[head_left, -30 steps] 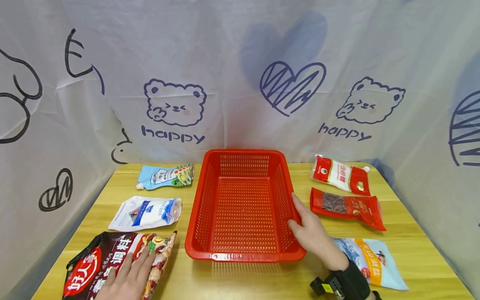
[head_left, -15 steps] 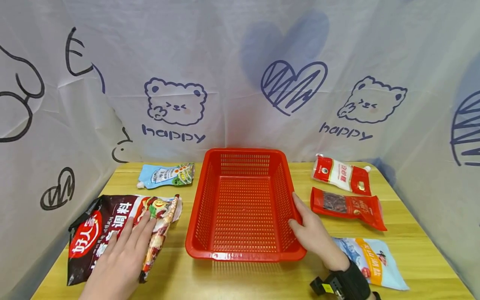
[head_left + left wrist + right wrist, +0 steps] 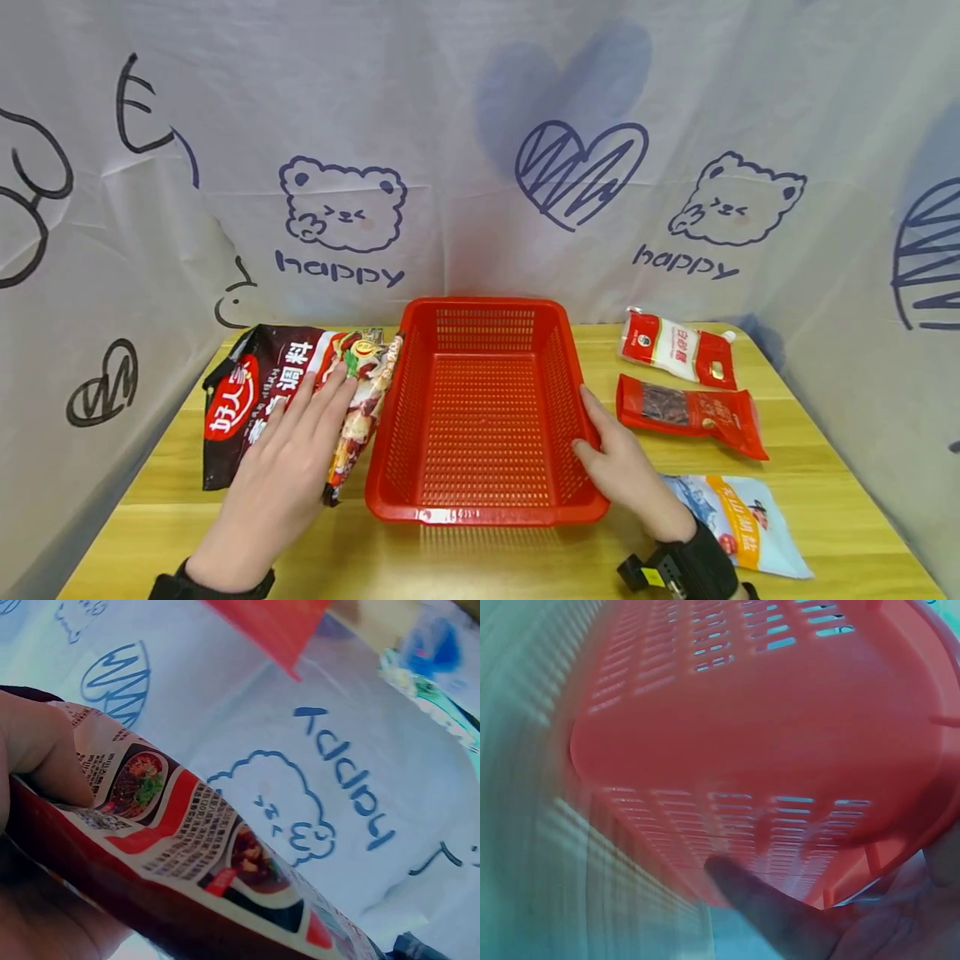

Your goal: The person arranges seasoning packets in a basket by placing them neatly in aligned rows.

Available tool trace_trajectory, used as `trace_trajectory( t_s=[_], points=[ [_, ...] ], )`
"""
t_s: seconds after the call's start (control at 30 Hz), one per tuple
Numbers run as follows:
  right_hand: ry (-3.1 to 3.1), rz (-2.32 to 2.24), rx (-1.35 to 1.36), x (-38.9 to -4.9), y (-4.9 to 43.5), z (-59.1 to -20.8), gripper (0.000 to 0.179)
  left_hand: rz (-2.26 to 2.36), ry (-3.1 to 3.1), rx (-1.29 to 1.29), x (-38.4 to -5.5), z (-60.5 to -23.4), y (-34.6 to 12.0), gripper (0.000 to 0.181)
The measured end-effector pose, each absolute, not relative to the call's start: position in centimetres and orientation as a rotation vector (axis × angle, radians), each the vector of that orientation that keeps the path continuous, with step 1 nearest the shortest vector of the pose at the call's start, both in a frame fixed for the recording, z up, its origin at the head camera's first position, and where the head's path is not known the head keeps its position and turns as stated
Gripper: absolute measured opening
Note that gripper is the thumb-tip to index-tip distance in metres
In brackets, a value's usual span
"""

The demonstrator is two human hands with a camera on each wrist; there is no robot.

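Note:
My left hand (image 3: 288, 467) holds a large dark red seasoning packet (image 3: 228, 450) up near the basket's left rim, its fingers lying across the printed front. From the left wrist view, a thumb (image 3: 45, 750) presses one face of the packet (image 3: 202, 832) while the other fingers lie behind it. A red plastic basket (image 3: 483, 425) with slotted walls stands in the middle of the table. My right hand (image 3: 622, 467) grips its right rim; the right wrist view has one finger (image 3: 757, 900) against the outer wall. The packet hides most of what lies beneath it.
Three packets lie right of the basket: a red and white sugar bag (image 3: 678, 348), a red pouch (image 3: 693, 414) with a window, and a light blue and orange bag (image 3: 742, 521). A white drawn-on cloth (image 3: 465, 150) encloses the table's back and sides.
The left hand has lifted the seasoning packet off the front left of the table and carried it forward and right, over the two pouches there. The right hand stays on the basket.

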State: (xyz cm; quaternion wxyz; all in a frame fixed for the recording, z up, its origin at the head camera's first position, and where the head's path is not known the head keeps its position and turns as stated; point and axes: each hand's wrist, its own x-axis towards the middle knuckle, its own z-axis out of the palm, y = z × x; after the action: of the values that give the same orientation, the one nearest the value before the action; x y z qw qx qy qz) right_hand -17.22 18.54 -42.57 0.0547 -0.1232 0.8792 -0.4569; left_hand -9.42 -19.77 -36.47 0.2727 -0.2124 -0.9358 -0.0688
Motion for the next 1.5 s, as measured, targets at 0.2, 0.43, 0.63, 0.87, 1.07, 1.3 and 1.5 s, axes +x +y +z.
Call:
trace_trajectory(
  t_s=[0.2, 0.43, 0.63, 0.87, 1.07, 1.3, 1.5],
  points=[
    [2.688, -1.313, -0.423, -17.4, 18.6, -42.1, 0.073, -0.254, -2.394, -0.654, -10.6, -35.9, -18.0, 0.095],
    [2.812, -1.291, -0.501, -16.9, 19.0, -39.4, 0.072, -0.314, -2.329, -0.706, -12.1, -35.0, -15.5, 0.092],
    [2.82, -1.553, -0.591, -16.2, 18.2, -36.4, 0.065, -0.294, -2.298, -0.744, -13.1, -34.6, -14.1, 0.091],
    [2.422, -1.887, -0.705, -15.9, 14.2, -34.6, 0.063, -0.277, -2.287, -0.774, -13.8, -34.3, -13.0, 0.084],
    [2.077, -2.083, -0.658, -16.0, 10.3, -34.8, 0.071, -0.236, -2.302, -0.788, -14.0, -34.3, -11.9, 0.077],
    [1.963, -2.266, -0.518, -15.8, 9.1, -35.0, 0.068, -0.219, -2.293, -0.842, -13.9, -34.6, -11.0, 0.076],
    [1.937, -2.284, -0.477, -15.5, 9.3, -34.9, 0.06, -0.271, -2.268, -0.886, -13.5, -34.5, -10.9, 0.069]
  ],
)
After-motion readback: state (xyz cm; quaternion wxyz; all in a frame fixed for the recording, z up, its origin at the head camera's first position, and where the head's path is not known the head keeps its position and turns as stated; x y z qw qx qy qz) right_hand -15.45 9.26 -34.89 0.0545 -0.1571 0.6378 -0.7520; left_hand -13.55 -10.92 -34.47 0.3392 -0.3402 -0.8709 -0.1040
